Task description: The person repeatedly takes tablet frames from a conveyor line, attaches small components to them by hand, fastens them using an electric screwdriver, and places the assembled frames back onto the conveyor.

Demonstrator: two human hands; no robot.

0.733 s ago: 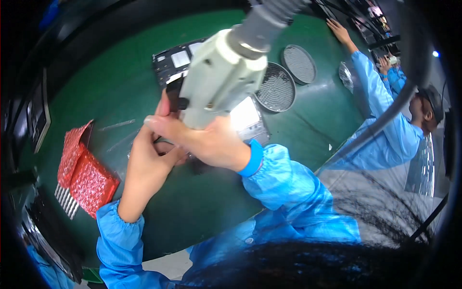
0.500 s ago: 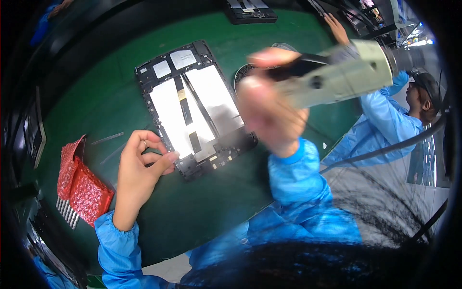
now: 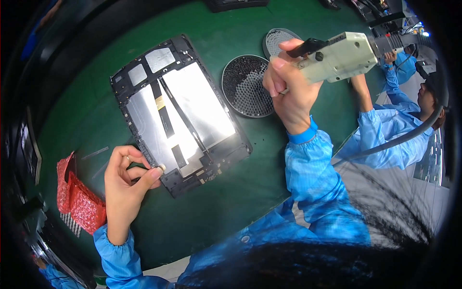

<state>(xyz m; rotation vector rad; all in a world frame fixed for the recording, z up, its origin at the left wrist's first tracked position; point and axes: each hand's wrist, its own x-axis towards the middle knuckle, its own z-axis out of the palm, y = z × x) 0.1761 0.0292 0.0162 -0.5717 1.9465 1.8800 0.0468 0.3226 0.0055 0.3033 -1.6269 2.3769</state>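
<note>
Opened tablet held steady, driver lifted clear

At lower left the left hand (image 3: 126,185) pinches the near edge of the opened tablet chassis (image 3: 179,113) at frame centre; at upper right the right hand (image 3: 288,89) grips the electric screwdriver (image 3: 339,57) above the round screw tray (image 3: 248,86). Judged mid-screwing; next the bit needs bringing down squarely onto a screw.

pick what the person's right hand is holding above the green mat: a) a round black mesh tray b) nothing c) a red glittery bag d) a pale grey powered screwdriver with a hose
d: the right hand is wrapped around the pale grey powered screwdriver, lifted over the green mat near the round black mesh tray, while the red glittery bag lies far off by the left hand.
</note>
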